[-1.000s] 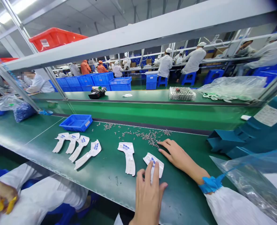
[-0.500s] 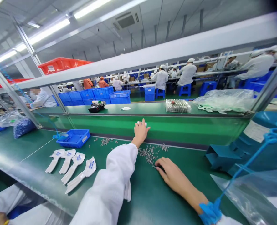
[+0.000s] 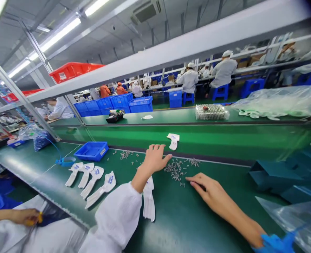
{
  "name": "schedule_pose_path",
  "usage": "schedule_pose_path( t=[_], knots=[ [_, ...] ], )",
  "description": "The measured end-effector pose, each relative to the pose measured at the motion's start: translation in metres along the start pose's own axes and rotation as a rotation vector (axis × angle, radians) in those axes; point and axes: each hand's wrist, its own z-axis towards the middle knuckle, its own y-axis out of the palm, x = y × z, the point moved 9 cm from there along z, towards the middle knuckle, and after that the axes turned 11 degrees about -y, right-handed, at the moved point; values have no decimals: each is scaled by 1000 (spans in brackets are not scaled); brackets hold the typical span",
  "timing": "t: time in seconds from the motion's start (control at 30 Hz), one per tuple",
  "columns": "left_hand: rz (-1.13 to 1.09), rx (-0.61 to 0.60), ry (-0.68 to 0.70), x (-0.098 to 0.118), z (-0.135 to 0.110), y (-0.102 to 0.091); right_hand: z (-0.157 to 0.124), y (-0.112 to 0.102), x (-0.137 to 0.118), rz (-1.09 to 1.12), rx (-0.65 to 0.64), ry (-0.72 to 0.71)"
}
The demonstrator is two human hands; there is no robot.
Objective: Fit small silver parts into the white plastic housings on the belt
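My left hand (image 3: 154, 160) hovers with its fingers spread and nothing in it, just short of the green belt. Beyond its fingertips, a white plastic handle-shaped shell (image 3: 173, 141) with blue marks lies on that belt. Beside my left wrist, another white shell (image 3: 148, 203) rests on the bench, its upper end partly covered. My right hand (image 3: 206, 188) is at the near right side of a scatter of small metal screws (image 3: 175, 169). Its thumb and index finger are pressed together; whatever sits between them is too small to make out.
Several white shells (image 3: 97, 172) stand in a row at left, below a blue tray (image 3: 90, 151). A green belt (image 3: 134, 135) runs across behind the bench. To the right are a teal bin (image 3: 279, 172) and a clear plastic bag (image 3: 284, 218). A co-worker's hand (image 3: 30, 216) shows lower left.
My left hand has let go of a white shell on the belt and drawn back toward me, opening. My right hand has shifted slightly off the screws. The view has turned left.
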Motion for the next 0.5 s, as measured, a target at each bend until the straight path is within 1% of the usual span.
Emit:
schedule_pose_path(
  t=[0.07, 0.1, 0.17, 0.23, 0.3, 0.37, 0.43, 0.5],
  knots=[
    [-16, -14, -18, -20, -53, -6, -1, 2, 1, 30, -12, 37],
    [-25, -20, -35, -29, -78, -5, -1, 3, 3, 48, -11, 62],
    [-62, -18, -79, -43, -123, 2, -3, 6, 7, 90, -8, 117],
    [-109, -37, -96, -49, -154, 15, -5, 9, 12, 131, -7, 163],
    [-157, -67, -67, -45, -172, 27, -7, 10, 13, 167, -10, 177],
    [-207, -96, -10, -36, -181, 31, -9, 11, 6, 223, -37, 168],
    [-266, -133, 57, -28, -186, 30, -11, 16, -11, 302, -110, 153],
    [-330, -162, 99, -22, -189, 27, -11, 24, -39, 371, -228, 140]
  ],
)
